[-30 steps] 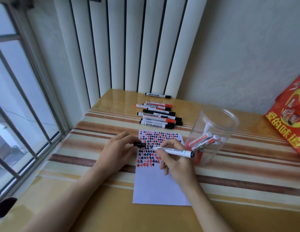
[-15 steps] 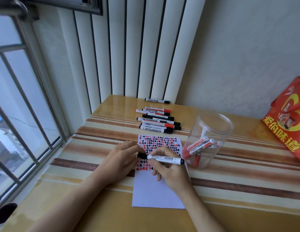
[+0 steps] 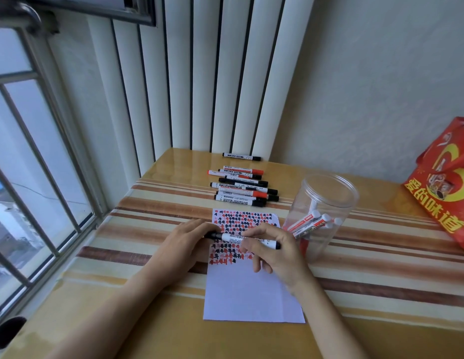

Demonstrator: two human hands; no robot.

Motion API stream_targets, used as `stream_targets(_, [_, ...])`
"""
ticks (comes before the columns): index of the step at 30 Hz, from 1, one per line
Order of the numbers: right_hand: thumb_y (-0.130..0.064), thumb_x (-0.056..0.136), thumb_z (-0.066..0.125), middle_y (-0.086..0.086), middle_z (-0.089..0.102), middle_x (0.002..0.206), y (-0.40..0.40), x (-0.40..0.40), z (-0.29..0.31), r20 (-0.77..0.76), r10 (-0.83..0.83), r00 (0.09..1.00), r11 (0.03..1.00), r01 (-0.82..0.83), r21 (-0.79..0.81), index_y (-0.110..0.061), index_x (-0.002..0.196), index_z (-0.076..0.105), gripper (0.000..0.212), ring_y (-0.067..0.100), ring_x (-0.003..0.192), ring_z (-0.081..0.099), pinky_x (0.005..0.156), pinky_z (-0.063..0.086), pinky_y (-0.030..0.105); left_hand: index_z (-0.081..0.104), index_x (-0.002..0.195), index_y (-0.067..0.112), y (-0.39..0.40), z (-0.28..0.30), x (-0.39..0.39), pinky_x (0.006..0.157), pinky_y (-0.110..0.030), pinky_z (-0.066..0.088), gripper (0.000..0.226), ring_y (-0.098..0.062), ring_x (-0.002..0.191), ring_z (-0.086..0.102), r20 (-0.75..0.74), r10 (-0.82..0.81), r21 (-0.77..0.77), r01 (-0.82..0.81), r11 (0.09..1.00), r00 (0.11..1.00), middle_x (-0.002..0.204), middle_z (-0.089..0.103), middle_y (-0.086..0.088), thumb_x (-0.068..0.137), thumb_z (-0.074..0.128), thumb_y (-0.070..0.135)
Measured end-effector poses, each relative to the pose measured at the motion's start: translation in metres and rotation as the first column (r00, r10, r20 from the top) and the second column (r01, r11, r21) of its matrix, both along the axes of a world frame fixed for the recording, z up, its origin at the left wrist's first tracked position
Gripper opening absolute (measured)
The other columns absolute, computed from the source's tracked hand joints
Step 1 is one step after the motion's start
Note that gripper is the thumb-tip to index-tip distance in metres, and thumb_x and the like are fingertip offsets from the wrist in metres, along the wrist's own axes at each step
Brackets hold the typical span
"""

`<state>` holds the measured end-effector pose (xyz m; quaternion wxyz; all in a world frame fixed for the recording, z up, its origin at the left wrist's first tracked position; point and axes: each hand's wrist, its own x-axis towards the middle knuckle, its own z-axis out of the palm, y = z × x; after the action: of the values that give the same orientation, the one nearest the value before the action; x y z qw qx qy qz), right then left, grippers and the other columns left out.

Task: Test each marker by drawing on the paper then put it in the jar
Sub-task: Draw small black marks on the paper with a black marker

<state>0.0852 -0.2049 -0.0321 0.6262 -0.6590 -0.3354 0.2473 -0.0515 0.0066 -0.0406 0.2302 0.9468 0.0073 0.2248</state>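
Since a second ago the cap has gone back on: it was apart in the left hand then, now the marker (image 3: 247, 240) reads as one piece, lying level just over the marked upper part of the paper (image 3: 251, 286). Left hand (image 3: 185, 243) pinches the black cap end, right hand (image 3: 271, 251) has fingers curled round the barrel near its other end, so both hold this one pen. Cannot tell if the cap is fully seated. Step in hand, as I read it: finish capping, then drop it in. To do it well, push the two ends together along the pen's axis until they stop, release the left hand, carry with the right. The jar (image 3: 322, 216) stands just right of the paper, open-topped, several markers already leaning inside; go in end-first from above so the pen clears the rim and doesn't tip the light plastic. Untested markers (image 3: 242, 189) lie in a row beyond the paper, a red bag (image 3: 443, 193) well right of it
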Motion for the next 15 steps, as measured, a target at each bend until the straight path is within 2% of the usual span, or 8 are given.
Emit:
stream_targets(2, [-0.045, 0.080, 0.087, -0.002, 0.081, 0.094, -0.004, 0.005, 0.001, 0.067, -0.018, 0.998, 0.997, 0.023, -0.071, -0.028, 0.097, 0.080, 0.025, 0.020, 0.051, 0.066, 0.045, 0.042, 0.026, 0.063, 0.120, 0.016, -0.001, 0.000, 0.002, 0.084, -0.035, 0.048, 0.038, -0.019, 0.100, 0.057, -0.021, -0.006, 0.060, 0.007, 0.998, 1.000, 0.110, 0.063, 0.004, 0.100, 0.037, 0.035])
stream_targets(4, [-0.037, 0.085, 0.085, -0.009, 0.081, 0.099, -0.005, 0.009, -0.002, 0.162, -0.046, 0.986, 0.989, 0.068, -0.134, -0.031, 0.096, 0.080, 0.013, 0.015, 0.058, 0.070, 0.056, 0.048, 0.026, 0.062, 0.115, 0.016, -0.001, -0.003, 0.004, 0.082, -0.033, 0.046, 0.035, -0.017, 0.096, 0.053, -0.022, -0.008, 0.116, 0.011, 0.993, 1.000, 0.105, 0.061, 0.005, 0.101, 0.037, 0.037])
stream_targets(6, [-0.033, 0.088, 0.083, -0.015, 0.079, 0.101, -0.004, 0.009, -0.007, 0.298, -0.043, 0.954, 0.979, 0.100, -0.179, -0.034, 0.096, 0.077, 0.010, 0.003, 0.083, 0.074, 0.073, 0.051, 0.021, 0.057, 0.108, 0.016, -0.002, -0.006, 0.005, 0.080, -0.034, 0.044, 0.032, -0.016, 0.090, 0.047, -0.041, -0.015, 0.140, 0.020, 0.990, 0.999, 0.100, 0.056, 0.006, 0.104, 0.034, 0.038])
stream_targets(8, [-0.032, 0.088, 0.083, -0.017, 0.075, 0.104, -0.001, 0.004, -0.011, 0.390, -0.011, 0.921, 0.978, 0.092, -0.189, -0.035, 0.099, 0.072, 0.016, 0.003, 0.105, 0.070, 0.083, 0.056, 0.019, 0.051, 0.100, 0.016, -0.001, -0.008, 0.005, 0.079, -0.035, 0.042, 0.032, -0.015, 0.085, 0.042, -0.060, -0.015, 0.139, 0.024, 0.990, 0.998, 0.095, 0.051, 0.008, 0.106, 0.029, 0.038])
stream_targets(11, [-0.026, 0.088, 0.083, -0.014, 0.072, 0.099, 0.001, -0.001, -0.017, 0.462, -0.003, 0.887, 0.983, 0.088, -0.162, -0.033, 0.101, 0.070, 0.020, 0.010, 0.101, 0.071, 0.078, 0.062, 0.028, 0.048, 0.094, 0.014, 0.000, -0.008, 0.006, 0.077, -0.035, 0.041, 0.029, -0.016, 0.082, 0.041, -0.066, -0.023, 0.135, 0.032, 0.990, 0.998, 0.092, 0.051, 0.006, 0.106, 0.029, 0.034])
stream_targets(15, [-0.026, 0.087, 0.084, -0.016, 0.073, 0.091, 0.003, -0.002, -0.019, 0.499, -0.060, 0.865, 0.983, 0.138, -0.121, -0.025, 0.096, 0.073, 0.014, 0.007, 0.086, 0.071, 0.069, 0.052, 0.016, 0.048, 0.091, 0.012, 0.000, -0.008, 0.007, 0.075, -0.037, 0.041, 0.024, -0.019, 0.080, 0.042, -0.070, -0.049, 0.145, 0.059, 0.988, 0.996, 0.090, 0.053, 0.001, 0.104, 0.034, 0.026])
